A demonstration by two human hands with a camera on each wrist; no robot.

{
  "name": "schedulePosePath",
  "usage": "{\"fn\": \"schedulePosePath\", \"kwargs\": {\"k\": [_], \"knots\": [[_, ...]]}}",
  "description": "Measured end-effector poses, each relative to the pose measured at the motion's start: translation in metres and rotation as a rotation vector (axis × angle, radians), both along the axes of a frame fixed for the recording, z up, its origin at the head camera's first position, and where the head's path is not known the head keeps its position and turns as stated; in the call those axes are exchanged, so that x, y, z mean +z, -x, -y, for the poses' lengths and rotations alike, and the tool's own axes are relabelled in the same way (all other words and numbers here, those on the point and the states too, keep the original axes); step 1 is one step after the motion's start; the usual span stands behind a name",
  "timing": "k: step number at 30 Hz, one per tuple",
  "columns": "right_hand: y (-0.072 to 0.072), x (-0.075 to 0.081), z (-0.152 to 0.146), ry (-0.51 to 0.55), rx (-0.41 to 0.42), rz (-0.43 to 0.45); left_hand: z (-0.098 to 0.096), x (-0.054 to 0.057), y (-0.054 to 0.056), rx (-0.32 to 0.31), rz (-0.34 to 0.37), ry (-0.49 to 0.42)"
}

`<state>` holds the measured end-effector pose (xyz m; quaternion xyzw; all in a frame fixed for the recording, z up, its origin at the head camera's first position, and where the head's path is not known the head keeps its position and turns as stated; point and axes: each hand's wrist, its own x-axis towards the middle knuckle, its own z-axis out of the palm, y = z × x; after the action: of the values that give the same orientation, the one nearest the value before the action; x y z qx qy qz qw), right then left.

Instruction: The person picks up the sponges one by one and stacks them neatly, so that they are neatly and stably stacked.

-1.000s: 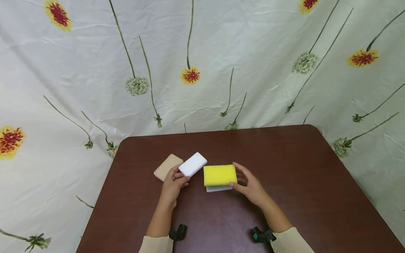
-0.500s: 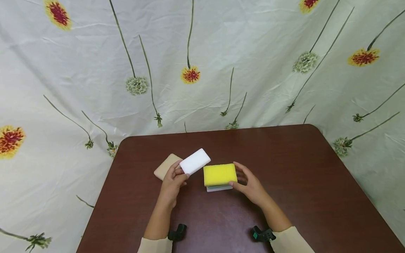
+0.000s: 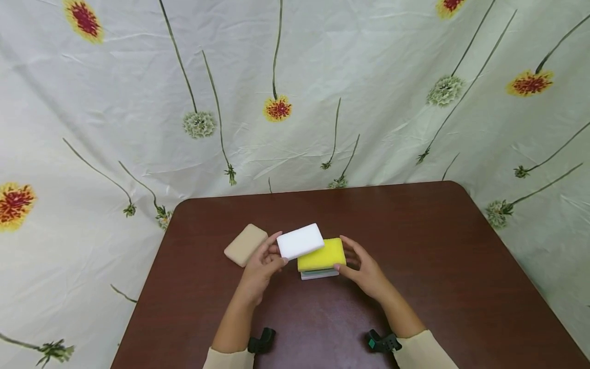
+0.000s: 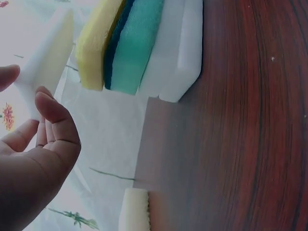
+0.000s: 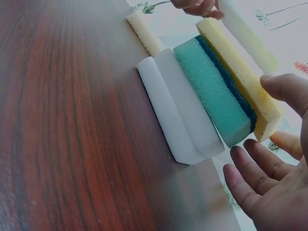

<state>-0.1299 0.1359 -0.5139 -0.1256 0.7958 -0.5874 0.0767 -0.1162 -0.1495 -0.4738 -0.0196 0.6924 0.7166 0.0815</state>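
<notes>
My left hand pinches a white sponge by its left end, thumb at the front and fingers behind. This sponge is raised and slightly tilted, overlapping the left part of a yellow sponge in the head view. The yellow sponge tops a stack; under it lie a green sponge with a dark scouring layer and white blocks at the bottom. At the stack's right end, my right hand holds the yellow sponge between thumb and index finger, its other fingers spread beside the lower layers.
A beige sponge lies flat on the brown table, left of the stack. Behind the table hangs a pale cloth with printed flowers. Each wrist carries a black strapped device.
My left hand has lifted the white sponge and brought it rightward from beside the beige sponge to over the yellow one. My right hand has stayed in place at the stack.
</notes>
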Motion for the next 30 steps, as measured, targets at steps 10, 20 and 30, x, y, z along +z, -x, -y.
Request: {"fn": "schedulePosePath", "kwargs": {"k": [10, 20, 30], "knots": [[0.0, -0.001, 0.0, 0.018, 0.0, -0.016, -0.013, -0.003, 0.0, -0.044, -0.003, 0.039], [0.0, -0.002, 0.0, 0.03, 0.008, -0.031, -0.025, -0.004, 0.002, -0.072, -0.025, 0.103], [0.0, -0.002, 0.0, 0.034, 0.016, -0.057, -0.032, -0.006, 0.005, -0.094, -0.061, 0.157]]}}
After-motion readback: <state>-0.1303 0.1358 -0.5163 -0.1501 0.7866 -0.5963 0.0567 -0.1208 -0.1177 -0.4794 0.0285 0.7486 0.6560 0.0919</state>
